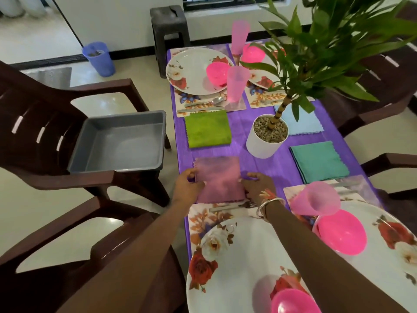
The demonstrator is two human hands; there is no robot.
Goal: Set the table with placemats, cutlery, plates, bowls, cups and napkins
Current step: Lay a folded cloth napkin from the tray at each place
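Pinching opposite edges of the pink napkin [217,179] — left hand [188,185], right hand [257,188].

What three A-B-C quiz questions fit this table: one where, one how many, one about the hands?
1. Where is the square grey plastic tray? A on the brown plastic chair; B on the floor; C on a plate.
2. How many folded cloth napkins lie on the purple table? A two; B four; C six.
3. What are the left hand and right hand doing? A lifting a cup; B resting idle; C holding the pink cloth napkin.
Answers: A, it rests on the chair. B, green, light blue, teal, pink. C, each hand grips a side edge.
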